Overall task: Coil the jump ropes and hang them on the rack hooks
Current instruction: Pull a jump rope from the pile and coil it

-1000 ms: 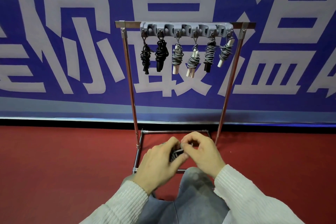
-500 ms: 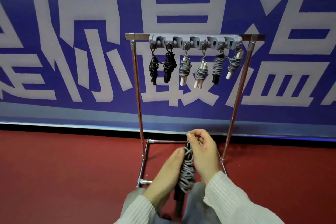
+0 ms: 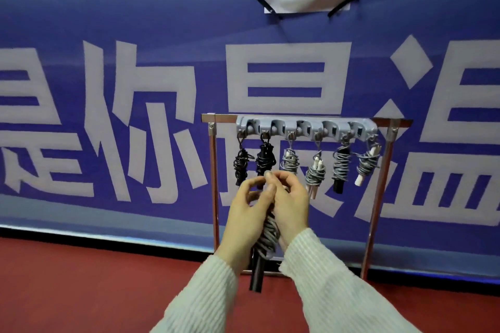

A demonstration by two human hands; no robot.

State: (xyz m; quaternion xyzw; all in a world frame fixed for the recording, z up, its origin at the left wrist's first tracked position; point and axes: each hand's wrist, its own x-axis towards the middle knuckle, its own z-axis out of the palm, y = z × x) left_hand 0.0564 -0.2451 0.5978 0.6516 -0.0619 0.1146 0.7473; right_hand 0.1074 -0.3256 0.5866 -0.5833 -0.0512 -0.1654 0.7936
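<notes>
The coiled grey jump rope [image 3: 267,235], black handle [image 3: 256,274] hanging below, is held upright between both hands, just in front of and below the rack's hook bar [image 3: 305,127]. The right hand [image 3: 290,205] grips the bundle's upper part, fingers curled round it. The left hand [image 3: 247,213] steadies the other side, thumb and forefinger meeting at the top, seemingly pinching a loop, which cannot be made out.

Above the hands, six coiled ropes appear to occupy the hooks: two black ropes [image 3: 254,161] beyond the left hand, four grey ropes [image 3: 328,166] beyond the right. No free hook is evident.

Recommendation: keep the wraps squeezed, hold the top loop open, confirm a vacant hook or bare rail before lifting, and release only once the loop seats.
</notes>
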